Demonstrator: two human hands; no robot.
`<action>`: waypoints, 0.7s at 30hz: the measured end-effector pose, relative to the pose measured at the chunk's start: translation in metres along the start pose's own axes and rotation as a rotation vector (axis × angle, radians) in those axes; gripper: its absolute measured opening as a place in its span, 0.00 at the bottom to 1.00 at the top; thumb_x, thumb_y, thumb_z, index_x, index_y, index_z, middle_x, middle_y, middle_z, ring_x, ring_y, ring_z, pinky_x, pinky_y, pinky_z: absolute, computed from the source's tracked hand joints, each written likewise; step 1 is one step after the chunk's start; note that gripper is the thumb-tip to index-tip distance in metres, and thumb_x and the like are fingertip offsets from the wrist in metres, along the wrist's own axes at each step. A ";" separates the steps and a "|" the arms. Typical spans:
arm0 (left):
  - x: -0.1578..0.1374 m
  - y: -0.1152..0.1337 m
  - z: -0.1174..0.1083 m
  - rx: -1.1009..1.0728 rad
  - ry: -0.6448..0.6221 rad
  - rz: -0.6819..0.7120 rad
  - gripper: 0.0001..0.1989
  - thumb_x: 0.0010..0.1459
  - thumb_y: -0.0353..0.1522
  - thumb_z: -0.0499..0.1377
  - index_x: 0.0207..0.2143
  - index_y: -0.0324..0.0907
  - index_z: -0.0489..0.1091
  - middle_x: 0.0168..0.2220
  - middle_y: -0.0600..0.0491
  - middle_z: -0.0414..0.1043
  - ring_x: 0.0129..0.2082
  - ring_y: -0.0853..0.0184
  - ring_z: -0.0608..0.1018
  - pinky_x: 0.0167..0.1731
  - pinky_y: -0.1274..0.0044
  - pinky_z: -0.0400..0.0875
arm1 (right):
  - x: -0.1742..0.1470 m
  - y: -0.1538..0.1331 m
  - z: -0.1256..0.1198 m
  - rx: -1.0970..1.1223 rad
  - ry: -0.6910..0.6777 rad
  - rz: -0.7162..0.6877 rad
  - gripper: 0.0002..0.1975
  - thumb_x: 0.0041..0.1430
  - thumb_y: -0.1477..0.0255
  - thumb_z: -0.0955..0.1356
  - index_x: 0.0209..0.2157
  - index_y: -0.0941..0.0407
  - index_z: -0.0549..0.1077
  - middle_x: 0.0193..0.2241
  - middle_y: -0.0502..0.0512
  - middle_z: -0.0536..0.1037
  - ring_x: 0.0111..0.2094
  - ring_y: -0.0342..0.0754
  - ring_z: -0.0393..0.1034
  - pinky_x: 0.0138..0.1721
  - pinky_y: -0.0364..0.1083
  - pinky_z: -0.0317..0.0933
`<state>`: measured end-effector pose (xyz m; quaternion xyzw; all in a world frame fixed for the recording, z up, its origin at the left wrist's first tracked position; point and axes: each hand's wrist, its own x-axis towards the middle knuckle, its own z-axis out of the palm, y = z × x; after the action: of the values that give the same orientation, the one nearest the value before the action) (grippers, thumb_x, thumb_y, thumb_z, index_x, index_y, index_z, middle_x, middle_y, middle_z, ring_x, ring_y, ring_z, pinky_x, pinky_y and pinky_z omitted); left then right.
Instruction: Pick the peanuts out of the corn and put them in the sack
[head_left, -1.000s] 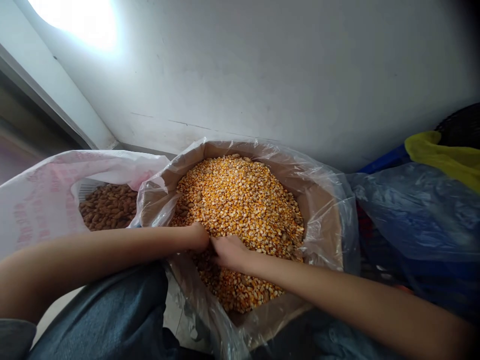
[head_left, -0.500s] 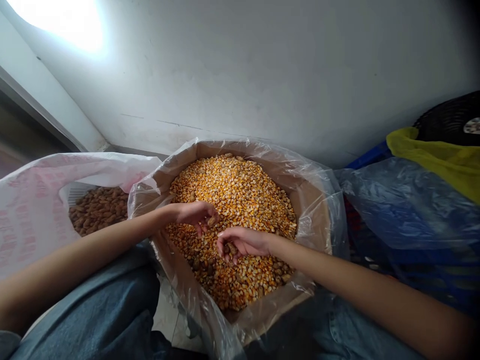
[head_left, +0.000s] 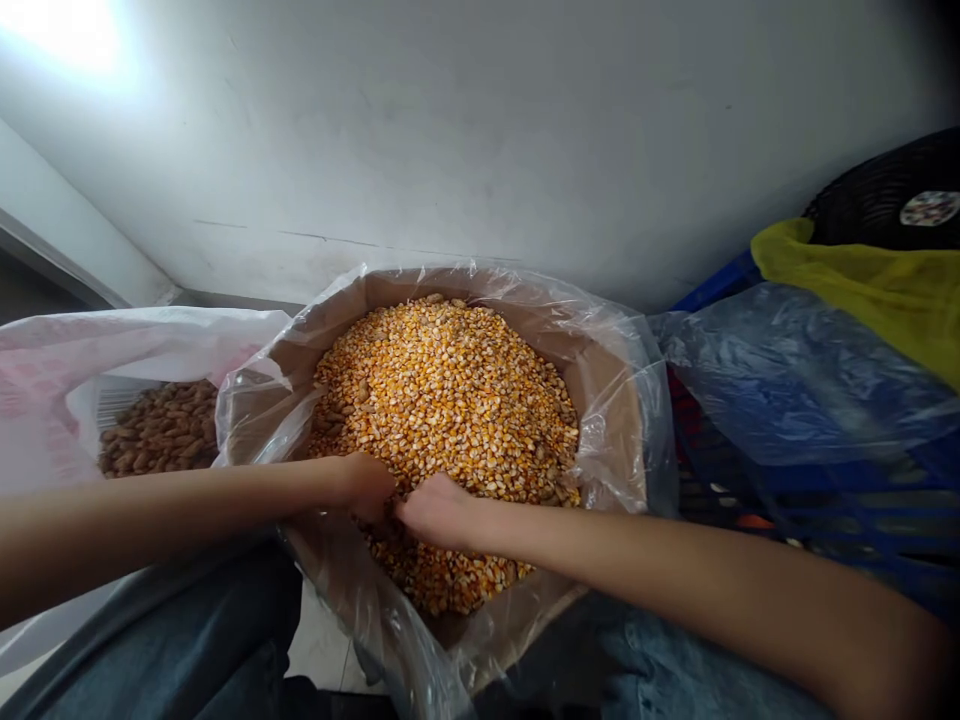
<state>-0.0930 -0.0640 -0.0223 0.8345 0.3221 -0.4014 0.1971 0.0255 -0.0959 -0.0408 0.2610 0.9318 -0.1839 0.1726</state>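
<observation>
Yellow corn kernels (head_left: 457, 390) fill a bag lined with clear plastic (head_left: 611, 400), and unshelled peanuts (head_left: 363, 392) lie scattered among them. Both my hands reach down to the near left part of the corn, almost touching each other. My left hand (head_left: 371, 486) points downward, its fingers hidden behind the wrist and in shadow. My right hand (head_left: 436, 512) is curled closed, knuckles up, just to the right of it. Whatever lies inside the curl is hidden.
To the left, a white bag with pink print (head_left: 45, 390) holds many peanuts (head_left: 169, 430). At right stand a blue crate (head_left: 855, 510), clear plastic sheeting (head_left: 817, 370), yellow mesh (head_left: 862, 275) and a black round basket-like object (head_left: 885, 195). A pale wall (head_left: 480, 140) rises behind.
Both hands, which held peanuts above the corn, have moved down and left within the picture into the kernels and closer together. The view has shifted slightly.
</observation>
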 end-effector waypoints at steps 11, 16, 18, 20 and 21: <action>0.000 -0.011 -0.015 -0.614 -0.156 0.231 0.08 0.42 0.33 0.54 0.25 0.37 0.68 0.21 0.55 0.64 0.19 0.73 0.63 0.19 0.81 0.58 | -0.028 0.043 -0.021 1.857 -0.124 0.055 0.08 0.48 0.67 0.58 0.26 0.57 0.61 0.17 0.45 0.62 0.17 0.38 0.59 0.15 0.37 0.48; -0.008 -0.032 -0.029 -1.285 -0.462 0.321 0.12 0.47 0.35 0.44 0.25 0.39 0.64 0.18 0.56 0.58 0.15 0.74 0.58 0.15 0.80 0.55 | -0.042 0.058 -0.029 1.827 -0.074 0.054 0.15 0.50 0.60 0.58 0.22 0.58 0.59 0.22 0.49 0.66 0.20 0.39 0.62 0.16 0.38 0.51; -0.006 -0.033 -0.028 -1.265 -0.492 0.335 0.14 0.49 0.37 0.42 0.24 0.40 0.63 0.18 0.56 0.58 0.16 0.73 0.59 0.16 0.79 0.57 | -0.044 0.057 -0.026 1.444 -0.049 0.115 0.20 0.50 0.56 0.59 0.19 0.59 0.61 0.19 0.49 0.66 0.17 0.38 0.59 0.17 0.38 0.50; -0.001 -0.029 -0.023 -1.085 -0.324 0.308 0.17 0.51 0.41 0.44 0.21 0.39 0.62 0.16 0.56 0.58 0.16 0.73 0.60 0.16 0.79 0.57 | -0.045 0.052 -0.023 0.954 -0.003 0.137 0.19 0.49 0.57 0.61 0.19 0.59 0.66 0.17 0.50 0.68 0.18 0.39 0.59 0.19 0.39 0.50; 0.001 -0.025 -0.020 -0.936 -0.183 0.290 0.17 0.51 0.42 0.45 0.20 0.39 0.62 0.16 0.56 0.58 0.16 0.73 0.60 0.17 0.79 0.58 | -0.046 0.048 -0.021 0.721 0.018 0.121 0.17 0.49 0.59 0.62 0.22 0.59 0.69 0.18 0.51 0.70 0.19 0.40 0.61 0.21 0.40 0.50</action>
<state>-0.0987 -0.0340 -0.0132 0.6541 0.3298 -0.2537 0.6317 0.0842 -0.0680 -0.0149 0.3615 0.7915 -0.4875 0.0718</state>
